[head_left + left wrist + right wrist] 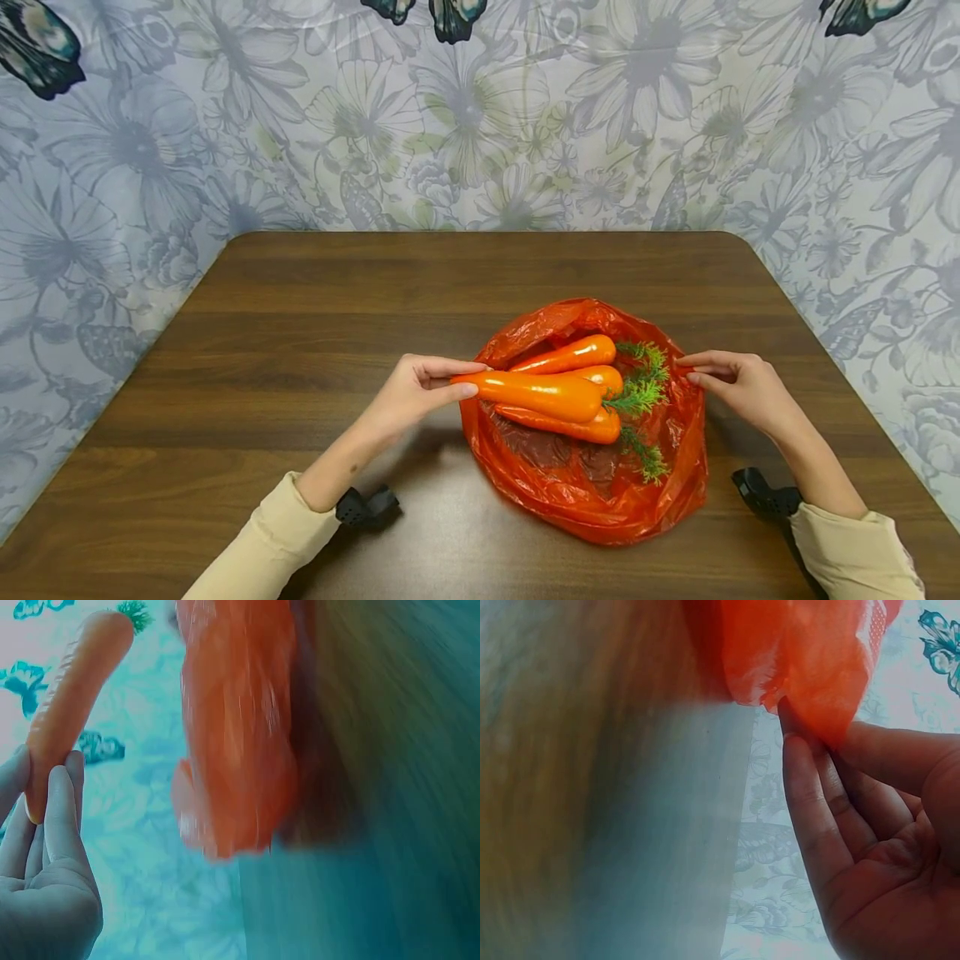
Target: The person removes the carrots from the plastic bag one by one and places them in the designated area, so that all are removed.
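My left hand (420,385) pinches the narrow tip of an orange carrot (543,395), its green leafy top pointing right. This carrot is held over a red plastic bag (592,521) that stands with its mouth open on the table. Several more carrots (573,356) lie in the bag with their feathery greens (647,458) toward the right. At the bag's right rim, my right hand (738,387) pinches the plastic between thumb and fingers. In the left wrist view the held carrot (79,690) slants upward, clear of the bag (240,735). The right wrist view shows the bag's edge (802,660) between the fingertips.
The brown wooden table (300,350) carries the bag right of its middle. Behind it and at both sides hangs a floral cloth (465,125) with butterflies. Dark wrist devices (367,508) are strapped below each hand.
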{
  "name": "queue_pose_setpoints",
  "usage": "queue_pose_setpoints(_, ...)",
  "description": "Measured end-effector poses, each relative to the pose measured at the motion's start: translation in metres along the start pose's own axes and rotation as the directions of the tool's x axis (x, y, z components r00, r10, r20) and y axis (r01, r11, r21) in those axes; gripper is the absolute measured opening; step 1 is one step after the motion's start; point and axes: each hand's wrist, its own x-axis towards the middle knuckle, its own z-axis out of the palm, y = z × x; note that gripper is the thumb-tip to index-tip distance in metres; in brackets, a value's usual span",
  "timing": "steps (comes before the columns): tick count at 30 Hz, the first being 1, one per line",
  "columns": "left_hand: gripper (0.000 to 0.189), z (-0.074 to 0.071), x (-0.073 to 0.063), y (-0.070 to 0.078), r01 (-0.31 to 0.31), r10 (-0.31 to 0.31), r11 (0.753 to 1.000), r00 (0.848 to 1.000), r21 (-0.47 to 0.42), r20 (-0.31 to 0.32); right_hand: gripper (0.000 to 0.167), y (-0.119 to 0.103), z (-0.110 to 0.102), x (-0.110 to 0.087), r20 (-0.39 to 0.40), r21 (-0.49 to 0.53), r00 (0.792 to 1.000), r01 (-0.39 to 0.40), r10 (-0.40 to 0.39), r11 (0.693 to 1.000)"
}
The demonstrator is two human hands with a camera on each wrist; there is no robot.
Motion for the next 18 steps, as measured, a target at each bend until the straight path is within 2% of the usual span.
queue_pose_setpoints(5,0.032,-0.026,-0.017,0.002,-0.003,0.004,1.0,0.999,0.01,-0.05,0.025,-0.002,0.002,-0.002,0.001,-0.005,1.0,-0.019,0.019,1.0)
queue_pose_setpoints(11,0.029,-0.057,-0.041,0.006,0.048,-0.045,0.998,0.994,0.029,-0.102,0.024,-0.004,0.003,-0.005,-0.005,-0.013,1.0,-0.022,0.022,1.0)
queue_pose_setpoints(14,0.028,-0.074,-0.053,0.006,0.07,-0.068,0.997,0.99,0.014,-0.123,0.024,-0.005,0.003,-0.006,-0.008,-0.012,1.0,-0.02,0.02,1.0)
queue_pose_setpoints(18,0.029,-0.096,-0.068,0.003,0.066,-0.07,0.997,0.99,-0.035,-0.122,0.024,-0.005,0.005,-0.008,-0.008,-0.007,1.0,-0.02,0.02,1.0)
